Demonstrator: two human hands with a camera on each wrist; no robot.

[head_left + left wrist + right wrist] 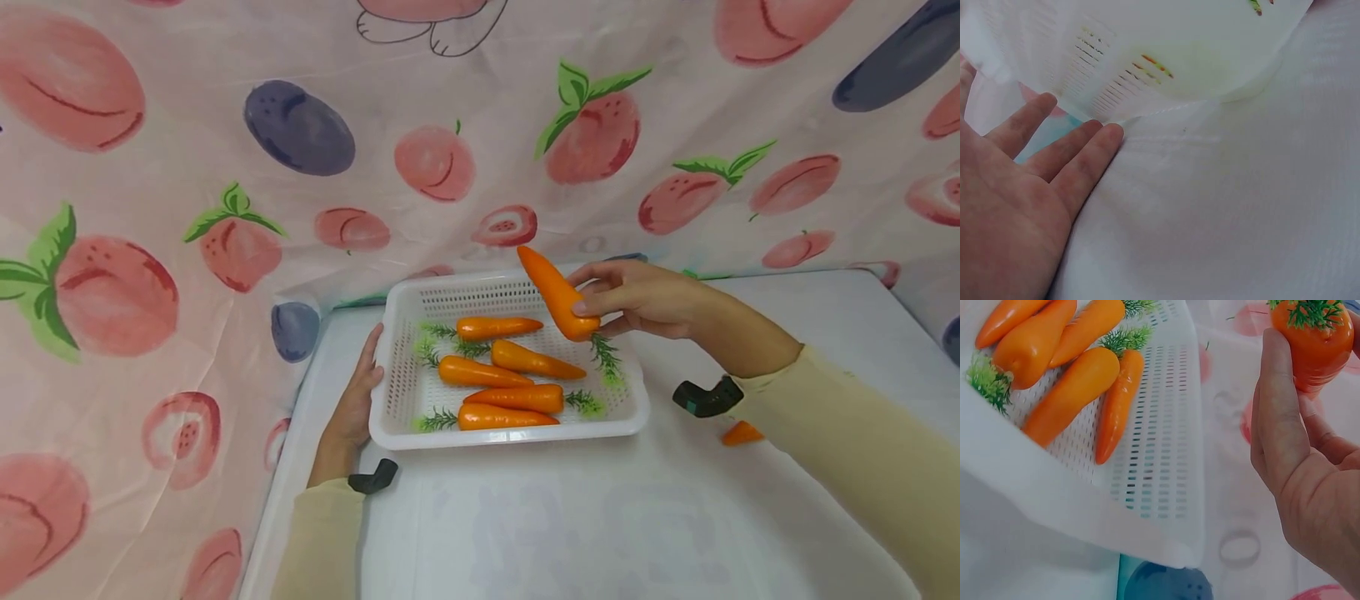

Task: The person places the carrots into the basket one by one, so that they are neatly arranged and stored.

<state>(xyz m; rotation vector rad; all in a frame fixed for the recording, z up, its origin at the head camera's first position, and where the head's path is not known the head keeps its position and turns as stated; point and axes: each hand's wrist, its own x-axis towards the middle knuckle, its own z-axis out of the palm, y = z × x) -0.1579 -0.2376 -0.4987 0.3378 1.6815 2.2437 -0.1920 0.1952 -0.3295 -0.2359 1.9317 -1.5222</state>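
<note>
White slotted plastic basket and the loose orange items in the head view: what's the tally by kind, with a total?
White slotted plastic basket: 1
Orange tapered carrots with green leafy tops, inside it: 5
Matching orange carrot, in the right hand: 1
Orange pointed piece, partly hidden by the beige sleeve, kind unclear: 1
Total: 8
</note>
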